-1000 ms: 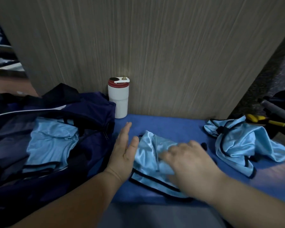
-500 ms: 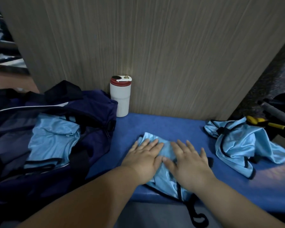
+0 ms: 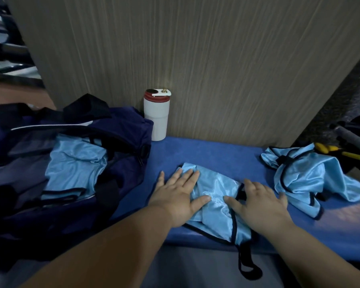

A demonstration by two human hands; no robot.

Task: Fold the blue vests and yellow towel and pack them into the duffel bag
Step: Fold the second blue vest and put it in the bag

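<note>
A folded light-blue vest (image 3: 215, 196) with black trim lies on the blue bench surface (image 3: 208, 154). My left hand (image 3: 179, 196) presses flat on its left part, fingers straight. My right hand (image 3: 260, 204) lies flat on its right edge, fingers spread. A black strap of the vest hangs over the bench's front edge. The navy duffel bag (image 3: 116, 146) sits open at the left with another light-blue vest (image 3: 75, 169) inside. A crumpled light-blue vest (image 3: 308, 175) lies at the right. No yellow towel is in view.
A white tumbler (image 3: 156, 119) with a red lid stands against the wood-grain wall behind the bag. Yellow-handled tools (image 3: 341, 151) and dark objects lie beyond the bench's right end.
My two hands were side by side on the vest; they have slid apart, left hand to the left part, right hand to the right edge, flattening the fold.
</note>
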